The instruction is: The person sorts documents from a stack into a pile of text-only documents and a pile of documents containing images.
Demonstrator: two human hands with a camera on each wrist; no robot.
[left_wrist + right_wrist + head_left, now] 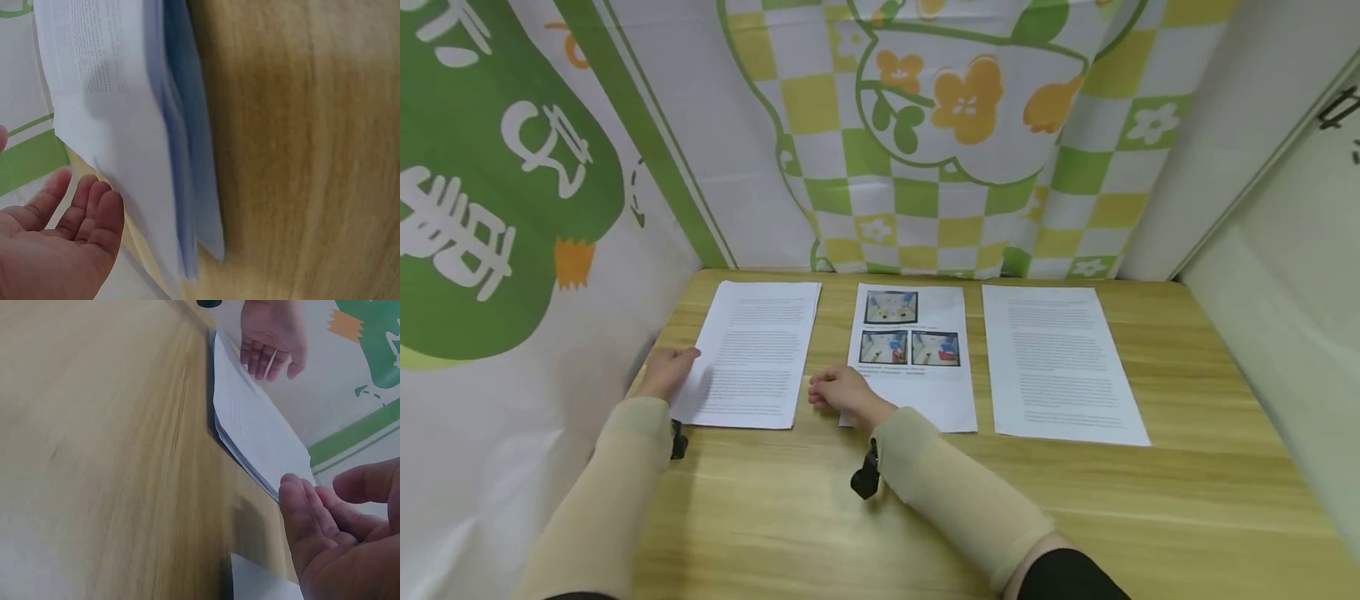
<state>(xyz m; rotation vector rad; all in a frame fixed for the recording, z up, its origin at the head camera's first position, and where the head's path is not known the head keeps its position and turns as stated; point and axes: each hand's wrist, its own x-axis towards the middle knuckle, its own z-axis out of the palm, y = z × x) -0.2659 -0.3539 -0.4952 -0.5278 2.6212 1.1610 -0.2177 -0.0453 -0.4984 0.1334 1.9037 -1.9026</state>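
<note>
A stack of printed text pages [752, 350] lies at the table's left. My left hand [679, 367] is at the stack's left edge, fingers straight and relaxed, holding nothing; the left wrist view shows the left hand [87, 203] just beside the stack's edge [125, 144]. My right hand [829, 390] rests by the stack's right edge, on the lower left corner of a sheet with three photos [917, 367]. The fingers of my right hand [331, 500] are loosely bent and hold nothing. In the right wrist view the stack [256, 425] lies between both hands, with the left hand [270, 356] beyond it.
A third sheet of text [1060, 362] lies to the right of the photo sheet. The wooden table [1075, 508] is boxed in by a green and white printed cloth [512, 250] on the left and back, and a pale wall [1285, 292] on the right.
</note>
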